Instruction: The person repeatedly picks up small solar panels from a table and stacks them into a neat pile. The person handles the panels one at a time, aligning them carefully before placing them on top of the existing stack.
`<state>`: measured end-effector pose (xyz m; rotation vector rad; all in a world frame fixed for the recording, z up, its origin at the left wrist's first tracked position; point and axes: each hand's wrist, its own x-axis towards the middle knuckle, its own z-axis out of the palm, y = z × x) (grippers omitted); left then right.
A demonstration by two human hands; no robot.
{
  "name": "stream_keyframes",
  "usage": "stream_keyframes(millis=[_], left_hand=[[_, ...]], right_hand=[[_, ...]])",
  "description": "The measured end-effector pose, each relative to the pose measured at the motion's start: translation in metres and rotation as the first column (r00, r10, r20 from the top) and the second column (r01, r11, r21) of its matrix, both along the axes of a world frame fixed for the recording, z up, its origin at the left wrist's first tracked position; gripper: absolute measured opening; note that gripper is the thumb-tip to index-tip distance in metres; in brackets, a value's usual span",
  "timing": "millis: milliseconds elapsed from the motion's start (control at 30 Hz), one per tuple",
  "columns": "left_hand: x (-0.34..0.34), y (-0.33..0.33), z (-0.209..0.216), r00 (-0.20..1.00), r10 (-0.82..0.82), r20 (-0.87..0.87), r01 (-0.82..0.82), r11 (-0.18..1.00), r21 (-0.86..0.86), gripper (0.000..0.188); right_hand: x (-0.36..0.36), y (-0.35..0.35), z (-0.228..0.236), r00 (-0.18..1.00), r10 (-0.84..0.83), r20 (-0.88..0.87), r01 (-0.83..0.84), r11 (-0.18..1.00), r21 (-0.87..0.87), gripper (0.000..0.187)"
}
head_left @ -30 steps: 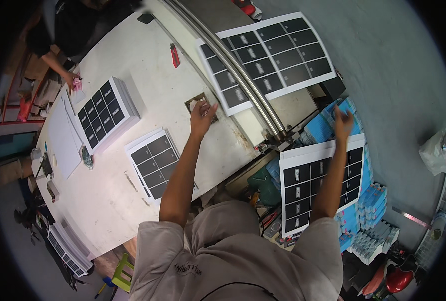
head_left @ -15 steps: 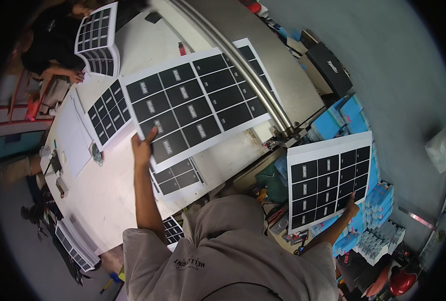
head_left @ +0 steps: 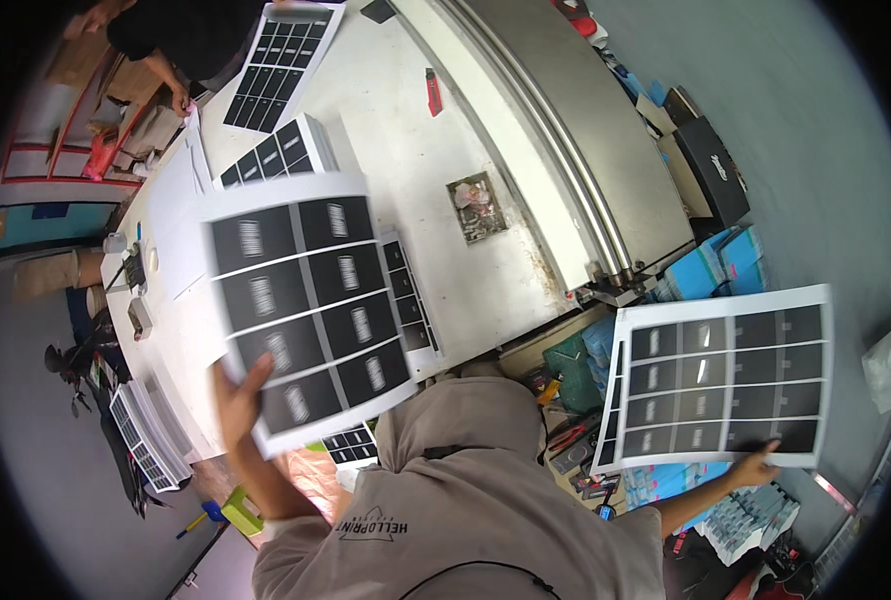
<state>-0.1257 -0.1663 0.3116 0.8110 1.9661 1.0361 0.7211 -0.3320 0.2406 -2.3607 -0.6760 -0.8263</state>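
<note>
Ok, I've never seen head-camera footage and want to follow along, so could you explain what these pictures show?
No machine does the handling here: you see a person's two bare hands. The view comes from the left one of two fisheye cameras worn on the person's head, looking down, so straight edges bend. The left hand grips a white sheet with dark panels above the pale table. The right hand holds a similar panelled sheet, out to the right. On the table are a partly hidden stack of printed sheets and what looks like a red cutter. At the upper left is a co-worker's hand.
</note>
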Motion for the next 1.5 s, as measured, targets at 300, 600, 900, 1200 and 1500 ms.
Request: stream_keyframes(millis=[300,600,900,1200,1500], left_hand=[[-0.05,-0.037,-0.372,0.896,-0.265,-0.357,-0.07,0.709,-0.702,0.095],[0.089,0.025,-0.356,0.725,-0.378,-0.576,-0.104,0.766,-0.635,0.129],[0.15,0.121,-0.315,0.651,-0.27,-0.71,0.327,0.943,-0.059,0.091],[0.224,0.164,-0.292,0.677,-0.362,-0.641,0.506,0.861,0.048,0.073],[0.24,0.169,-0.281,0.668,-0.438,-0.601,0.556,0.831,0.013,0.057]], right_hand=[[0.006,0.191,0.162,0.977,0.188,0.095,-0.208,0.937,0.281,0.06],[0.027,0.442,0.014,0.891,0.446,-0.083,-0.24,0.62,0.747,0.054],[-0.114,0.506,-0.027,0.863,0.503,0.051,-0.405,0.629,0.663,0.038],[-0.078,0.512,0.007,0.85,0.503,0.155,-0.479,0.617,0.624,0.042],[-0.103,0.516,0.035,0.815,0.563,0.137,-0.523,0.613,0.592,0.043]])
